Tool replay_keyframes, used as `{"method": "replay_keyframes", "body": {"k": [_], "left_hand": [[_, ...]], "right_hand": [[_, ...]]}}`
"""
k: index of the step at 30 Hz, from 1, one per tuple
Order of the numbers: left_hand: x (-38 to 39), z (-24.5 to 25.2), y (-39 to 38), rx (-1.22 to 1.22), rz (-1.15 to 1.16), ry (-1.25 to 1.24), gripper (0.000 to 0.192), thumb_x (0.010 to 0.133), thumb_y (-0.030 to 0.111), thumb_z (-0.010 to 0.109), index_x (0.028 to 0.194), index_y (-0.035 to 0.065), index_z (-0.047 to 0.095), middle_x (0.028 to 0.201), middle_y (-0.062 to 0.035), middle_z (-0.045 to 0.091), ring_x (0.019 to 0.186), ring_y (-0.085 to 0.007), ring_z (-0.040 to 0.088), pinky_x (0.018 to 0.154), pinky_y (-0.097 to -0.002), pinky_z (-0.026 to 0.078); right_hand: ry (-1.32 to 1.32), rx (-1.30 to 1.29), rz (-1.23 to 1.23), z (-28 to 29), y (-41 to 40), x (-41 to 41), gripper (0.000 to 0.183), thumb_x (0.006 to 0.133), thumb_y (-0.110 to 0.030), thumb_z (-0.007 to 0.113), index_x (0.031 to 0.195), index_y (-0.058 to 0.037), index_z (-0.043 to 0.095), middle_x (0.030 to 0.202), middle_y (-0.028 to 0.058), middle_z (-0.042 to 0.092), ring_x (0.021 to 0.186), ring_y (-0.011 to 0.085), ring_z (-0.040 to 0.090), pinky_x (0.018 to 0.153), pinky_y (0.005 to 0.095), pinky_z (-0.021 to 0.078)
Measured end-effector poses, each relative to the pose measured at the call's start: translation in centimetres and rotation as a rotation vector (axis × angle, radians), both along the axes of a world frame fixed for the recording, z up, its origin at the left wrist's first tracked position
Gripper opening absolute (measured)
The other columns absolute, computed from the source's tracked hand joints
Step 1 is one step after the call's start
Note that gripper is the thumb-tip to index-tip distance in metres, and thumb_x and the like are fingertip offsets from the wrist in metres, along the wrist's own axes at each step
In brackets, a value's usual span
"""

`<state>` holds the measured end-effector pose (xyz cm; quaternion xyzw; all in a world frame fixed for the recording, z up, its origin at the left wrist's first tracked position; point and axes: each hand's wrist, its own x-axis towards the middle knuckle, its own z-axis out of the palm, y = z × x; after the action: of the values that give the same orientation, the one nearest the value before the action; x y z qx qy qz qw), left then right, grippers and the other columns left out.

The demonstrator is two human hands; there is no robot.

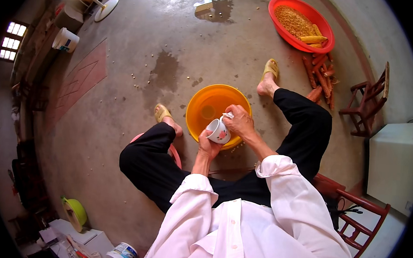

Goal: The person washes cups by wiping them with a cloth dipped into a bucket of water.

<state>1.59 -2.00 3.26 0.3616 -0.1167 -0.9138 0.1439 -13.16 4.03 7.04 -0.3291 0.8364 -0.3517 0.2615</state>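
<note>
A white mug with a pink flower print [221, 132] is tilted over the near part of a yellow-orange bucket [203, 97], its mouth facing up and left. My left hand [208, 143] holds the mug from the left and below. My right hand [240, 120] is at the handle side, its fingers pinching a small white cloth or tissue [228, 115] against the handle. Inside the bucket the bottom shows as a paler round patch; whether it holds liquid I cannot tell.
A red basin [272, 26] holds corn kernels and cobs at the upper right, with bare cobs [325, 77] beside it. A small wooden chair [368, 100] stands right. Part of a pink basin [176, 157] shows by my left leg. Wet patches and scattered kernels mark the floor.
</note>
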Motion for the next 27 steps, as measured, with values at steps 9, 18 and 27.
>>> {"method": "replay_keyframes", "body": {"k": [9,18,27], "left_hand": [[-0.2,-0.8,0.6,-0.085,0.113,-0.024,0.048,0.077,0.023,0.047,0.123,0.0099,0.051,0.12,-0.0116,0.057,0.112,-0.0309,0.055,0.1,-0.0502,0.042],[-0.3,0.2,0.3,0.027,0.247,-0.024,0.048,0.082,0.04,0.054,0.123,0.0165,0.055,0.118,-0.0077,0.058,0.114,-0.0289,0.052,0.098,-0.05,0.041],[0.0,-0.3,0.3,-0.023,0.274,0.043,0.049,0.08,0.041,0.056,0.122,0.0143,0.056,0.118,-0.007,0.06,0.111,-0.0272,0.055,0.096,-0.0453,0.044]], "right_hand": [[-0.566,0.163,-0.108,-2.7,0.3,-0.8,0.034,0.076,-0.022,0.07,0.101,0.0004,0.064,0.094,0.0152,0.068,0.083,0.024,0.067,0.074,0.0334,0.053],[-0.654,-0.072,-0.219,-2.8,2.0,1.9,0.032,0.078,-0.02,0.067,0.101,0.0016,0.063,0.092,0.0124,0.067,0.082,0.02,0.065,0.073,0.0313,0.0523],[-0.13,-0.271,-0.126,-1.3,2.3,4.5,0.027,0.078,-0.018,0.07,0.1,-0.0028,0.063,0.096,0.0157,0.064,0.089,0.0277,0.064,0.081,0.0368,0.0514]]}}
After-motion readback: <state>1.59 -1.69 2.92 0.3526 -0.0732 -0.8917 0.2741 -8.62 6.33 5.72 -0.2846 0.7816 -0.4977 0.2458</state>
